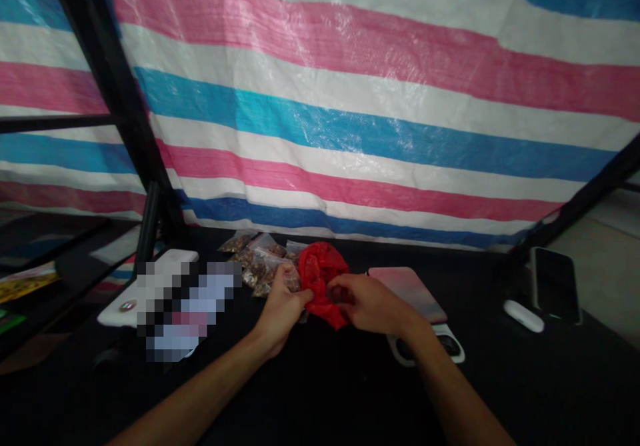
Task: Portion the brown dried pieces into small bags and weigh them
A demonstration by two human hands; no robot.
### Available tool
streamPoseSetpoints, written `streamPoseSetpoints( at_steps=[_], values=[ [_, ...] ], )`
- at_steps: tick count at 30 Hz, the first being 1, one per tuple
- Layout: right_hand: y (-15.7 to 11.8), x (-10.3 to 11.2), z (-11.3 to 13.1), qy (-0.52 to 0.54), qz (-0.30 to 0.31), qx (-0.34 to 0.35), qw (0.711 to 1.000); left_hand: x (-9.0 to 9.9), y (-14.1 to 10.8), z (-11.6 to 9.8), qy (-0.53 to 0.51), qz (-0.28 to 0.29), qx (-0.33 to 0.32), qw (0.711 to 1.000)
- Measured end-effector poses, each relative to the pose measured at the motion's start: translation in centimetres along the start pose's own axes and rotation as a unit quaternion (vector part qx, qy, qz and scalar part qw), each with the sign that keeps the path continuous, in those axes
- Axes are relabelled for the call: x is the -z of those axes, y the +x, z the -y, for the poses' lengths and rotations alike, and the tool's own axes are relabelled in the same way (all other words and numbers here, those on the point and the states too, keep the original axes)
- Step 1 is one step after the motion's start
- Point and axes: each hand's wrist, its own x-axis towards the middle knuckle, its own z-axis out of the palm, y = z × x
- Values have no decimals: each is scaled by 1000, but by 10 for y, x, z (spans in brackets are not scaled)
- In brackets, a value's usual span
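As two bare hands worked over a black tabletop [320, 393], a crumpled red bag [320, 279] was gathered between them, at the middle of the table's far half, just in front of a heap of small clear packets [263, 266] holding brown pieces. The left hand [283, 309] came in from the lower left, its fingers [295, 293] pinched together on the bag's near edge, while the right hand [373, 303] reached across from the lower right, its fingers [340, 293] curled closed into the red folds. The work in hand was the handling of the bag itself, held up slightly off the surface by both hands. The left hand also lay against the packets, though whether it gripped one could not be told.

A pink pad [407, 289] lay just beyond the right hand, with a white tray [430, 349] under the right wrist. A black phone [555, 285] and a white case [523, 316] sat well off to the right. To the left, a white object [145, 286] lay beside a pixelated, unreadable item [190, 309]. A striped pink, blue and white tarp [320, 99] hung behind the tabletop on a black frame [115, 86].
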Motion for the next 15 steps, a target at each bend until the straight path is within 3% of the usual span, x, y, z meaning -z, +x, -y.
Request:
streamPoseSetpoints(
  at_steps=[4, 9, 15],
  values=[
    [1, 1, -2, 13, -27, -13, 999, 5, 7, 8, 72, -12, -59, 996],
    [3, 10, -9, 13, -77, -32, 996, 12, 17, 18, 185, -15, -180, 966],
    [8, 11, -6, 60, -166, 29, 984, 11, 13, 16, 215, 28, -196, 956]
  ],
)
